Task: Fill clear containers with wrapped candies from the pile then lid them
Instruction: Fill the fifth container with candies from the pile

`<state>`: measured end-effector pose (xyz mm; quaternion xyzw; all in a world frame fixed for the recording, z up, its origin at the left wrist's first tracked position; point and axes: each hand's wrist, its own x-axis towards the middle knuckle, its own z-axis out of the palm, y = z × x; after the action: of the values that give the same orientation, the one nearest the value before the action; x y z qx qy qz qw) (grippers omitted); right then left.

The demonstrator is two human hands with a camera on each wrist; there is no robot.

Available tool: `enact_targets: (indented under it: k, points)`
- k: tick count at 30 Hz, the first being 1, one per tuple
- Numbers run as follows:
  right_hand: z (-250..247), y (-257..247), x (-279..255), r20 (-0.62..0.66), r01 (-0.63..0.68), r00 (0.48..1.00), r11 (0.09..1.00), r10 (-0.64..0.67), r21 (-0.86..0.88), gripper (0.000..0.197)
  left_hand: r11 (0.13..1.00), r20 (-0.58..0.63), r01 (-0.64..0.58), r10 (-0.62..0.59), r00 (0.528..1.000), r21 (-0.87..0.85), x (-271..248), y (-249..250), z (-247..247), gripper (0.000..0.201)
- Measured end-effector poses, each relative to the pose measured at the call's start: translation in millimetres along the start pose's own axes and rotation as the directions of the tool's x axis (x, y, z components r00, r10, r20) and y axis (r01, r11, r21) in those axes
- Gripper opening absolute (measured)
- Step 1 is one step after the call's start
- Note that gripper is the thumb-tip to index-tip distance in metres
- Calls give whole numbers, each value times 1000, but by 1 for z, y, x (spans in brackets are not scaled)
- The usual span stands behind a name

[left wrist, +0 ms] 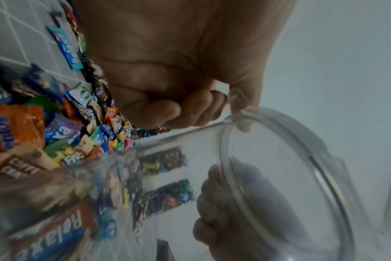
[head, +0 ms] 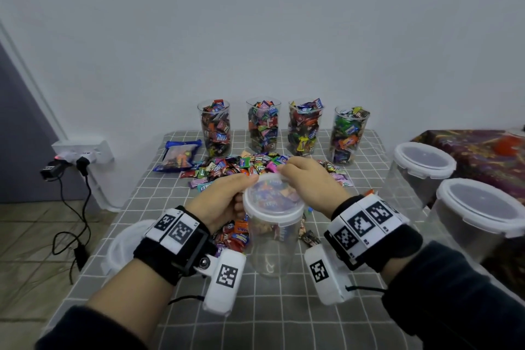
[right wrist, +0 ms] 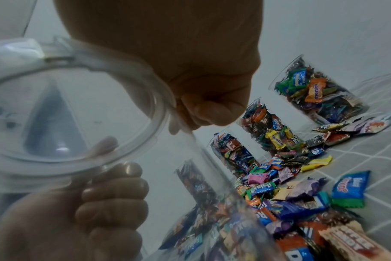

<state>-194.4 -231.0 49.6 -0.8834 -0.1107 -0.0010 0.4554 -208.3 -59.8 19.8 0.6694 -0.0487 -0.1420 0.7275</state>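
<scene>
Both hands meet at one clear container (head: 274,239), standing upright on the table (head: 284,321) just short of the candy pile (head: 241,169). Left hand (head: 224,202) grips its rim; right hand (head: 308,183) pinches the lid (head: 272,197) sitting squarely on top, pressing straight down.

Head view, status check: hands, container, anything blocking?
Left hand and right hand both grip the lid on the front container. Container looks empty. Four filled containers unlidded behind. Nothing in the way.
</scene>
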Motion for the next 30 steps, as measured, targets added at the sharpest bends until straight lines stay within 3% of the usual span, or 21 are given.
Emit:
enact_targets:
  k: [5,9,12,14,17,19,20,22,25,29,30]
  points:
    - [0,5,-6,-46,-3,999,993,9,122,43,999,-72,-30,33,997,45,-1,4,-2,36]
    - [-6,15,-19,14,-42,999,986,40,160,47,987,-129,-34,55,990,155,-1,5,-4,33]
    - [-12,20,-26,70,-110,993,956,94,271,41,927,-181,-128,202,962,353,-3,11,-4,24]
    - [-17,23,-29,106,-146,988,928,116,343,28,865,-148,-177,275,950,470,-6,20,-3,28]
    - [-19,32,-34,233,-134,969,964,79,231,12,725,39,-182,209,977,664,-13,36,2,73]
    - [-17,37,-37,375,-81,926,992,38,100,59,589,174,-225,143,974,776,-15,43,11,98]
    - [-14,37,-40,426,-62,904,997,38,43,72,522,223,-250,116,968,815,-16,46,16,104]
    - [-9,34,-43,463,-30,886,999,21,14,74,401,273,-272,57,960,875,-17,50,26,104]
    - [-6,36,-44,367,-34,930,988,-24,151,58,215,250,-254,48,967,943,-20,51,33,95]
    - [-15,30,-42,166,-145,982,923,90,357,7,128,130,-147,138,982,981,-24,47,39,89]
    - [-18,28,-41,157,-162,982,906,107,390,17,115,104,-123,154,982,986,-25,46,40,88]
